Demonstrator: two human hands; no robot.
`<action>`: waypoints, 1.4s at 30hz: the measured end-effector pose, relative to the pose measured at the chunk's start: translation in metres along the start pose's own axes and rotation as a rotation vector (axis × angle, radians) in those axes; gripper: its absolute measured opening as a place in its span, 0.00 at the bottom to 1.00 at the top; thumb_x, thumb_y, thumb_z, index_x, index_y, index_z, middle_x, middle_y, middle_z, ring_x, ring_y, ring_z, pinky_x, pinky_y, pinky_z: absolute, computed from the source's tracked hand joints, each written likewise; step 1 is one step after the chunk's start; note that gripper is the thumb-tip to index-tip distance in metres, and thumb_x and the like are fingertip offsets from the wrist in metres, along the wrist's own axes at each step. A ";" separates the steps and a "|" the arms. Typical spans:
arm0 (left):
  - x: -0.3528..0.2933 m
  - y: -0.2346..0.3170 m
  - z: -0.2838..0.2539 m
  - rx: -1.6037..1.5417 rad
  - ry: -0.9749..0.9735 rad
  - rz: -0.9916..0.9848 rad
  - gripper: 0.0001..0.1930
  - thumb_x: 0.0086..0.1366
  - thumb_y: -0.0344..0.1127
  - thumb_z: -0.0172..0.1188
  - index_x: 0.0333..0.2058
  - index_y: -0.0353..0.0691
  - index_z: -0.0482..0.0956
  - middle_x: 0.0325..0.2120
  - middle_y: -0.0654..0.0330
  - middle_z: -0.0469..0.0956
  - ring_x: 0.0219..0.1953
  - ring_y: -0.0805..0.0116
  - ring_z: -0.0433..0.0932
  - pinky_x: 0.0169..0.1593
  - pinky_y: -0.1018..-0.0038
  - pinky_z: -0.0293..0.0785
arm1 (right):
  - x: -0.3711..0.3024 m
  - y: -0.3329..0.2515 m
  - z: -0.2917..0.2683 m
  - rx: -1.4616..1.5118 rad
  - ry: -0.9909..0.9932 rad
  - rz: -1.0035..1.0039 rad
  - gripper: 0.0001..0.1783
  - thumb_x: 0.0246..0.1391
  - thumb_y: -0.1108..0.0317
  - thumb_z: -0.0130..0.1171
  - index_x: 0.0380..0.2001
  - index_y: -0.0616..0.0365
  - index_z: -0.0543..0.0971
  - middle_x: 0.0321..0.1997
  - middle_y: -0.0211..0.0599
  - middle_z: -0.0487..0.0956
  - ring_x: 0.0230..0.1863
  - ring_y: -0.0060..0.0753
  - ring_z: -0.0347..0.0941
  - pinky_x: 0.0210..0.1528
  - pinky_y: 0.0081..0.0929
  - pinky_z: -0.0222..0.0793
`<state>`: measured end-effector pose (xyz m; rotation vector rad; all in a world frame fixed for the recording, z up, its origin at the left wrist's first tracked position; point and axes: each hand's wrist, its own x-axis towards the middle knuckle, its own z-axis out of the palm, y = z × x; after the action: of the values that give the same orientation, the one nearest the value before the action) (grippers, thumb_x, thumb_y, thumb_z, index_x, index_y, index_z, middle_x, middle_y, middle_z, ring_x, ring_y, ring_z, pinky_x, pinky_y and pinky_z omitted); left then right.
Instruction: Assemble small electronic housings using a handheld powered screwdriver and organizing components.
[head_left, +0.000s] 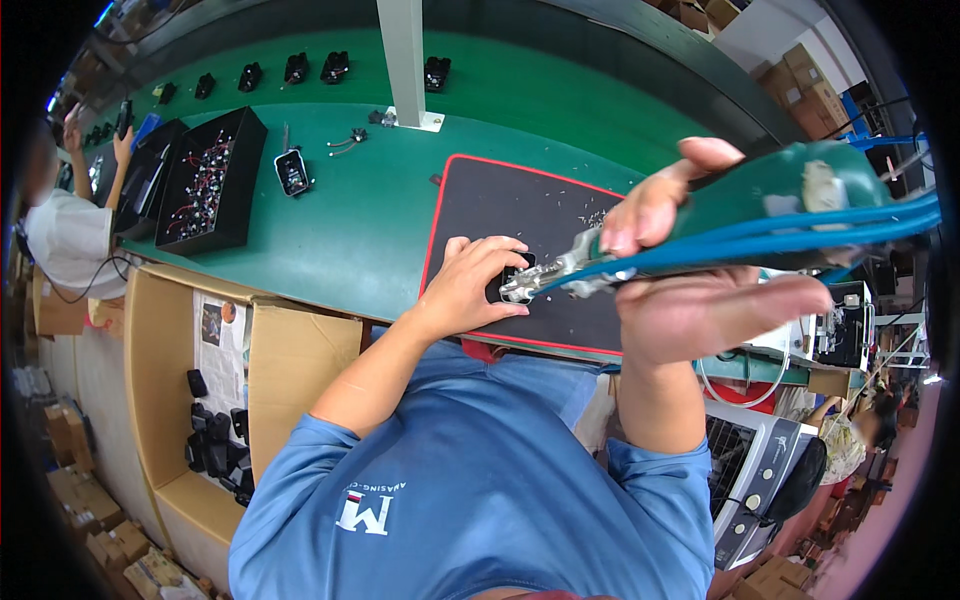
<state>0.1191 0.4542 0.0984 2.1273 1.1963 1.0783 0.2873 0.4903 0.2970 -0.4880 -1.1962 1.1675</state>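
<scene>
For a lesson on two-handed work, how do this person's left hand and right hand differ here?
The left hand is low over the dark mat; the right hand is raised higher and looks larger. The left hand curls around a small black part, while the right hand holds a green tool. The left hand shows fairly sharp, the right hand partly blurred. Both are bare and holding something.

Green tool (765,190) in right fingers (645,213), metal tip (519,289) at black part (494,289) between left fingers (482,262).
</scene>
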 end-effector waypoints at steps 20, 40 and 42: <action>-0.002 -0.004 -0.002 -0.071 0.061 0.002 0.30 0.44 0.47 0.83 0.46 0.47 0.82 0.56 0.64 0.80 0.52 0.66 0.78 0.51 0.65 0.58 | -0.030 0.073 -0.012 -0.140 0.025 0.078 0.61 0.44 0.06 0.39 0.48 0.61 0.70 0.25 0.34 0.74 0.21 0.27 0.72 0.26 0.24 0.74; 0.204 -0.157 -0.039 0.421 0.111 -0.223 0.43 0.52 0.26 0.75 0.67 0.41 0.68 0.63 0.55 0.69 0.64 0.48 0.69 0.63 0.55 0.70 | -0.020 0.009 -0.055 -0.265 0.150 -0.129 0.46 0.69 0.35 0.51 0.66 0.73 0.64 0.51 0.48 0.76 0.39 0.34 0.80 0.40 0.31 0.82; 0.201 -0.173 -0.039 0.453 0.043 -0.309 0.44 0.52 0.26 0.75 0.69 0.44 0.65 0.68 0.55 0.66 0.66 0.48 0.68 0.64 0.55 0.70 | -0.021 0.009 -0.055 -0.319 0.145 -0.138 0.47 0.69 0.35 0.52 0.67 0.73 0.63 0.51 0.50 0.77 0.39 0.37 0.80 0.45 0.34 0.82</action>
<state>0.0650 0.7159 0.0803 2.1345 1.8615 0.7713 0.3340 0.4892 0.2606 -0.7065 -1.2737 0.8124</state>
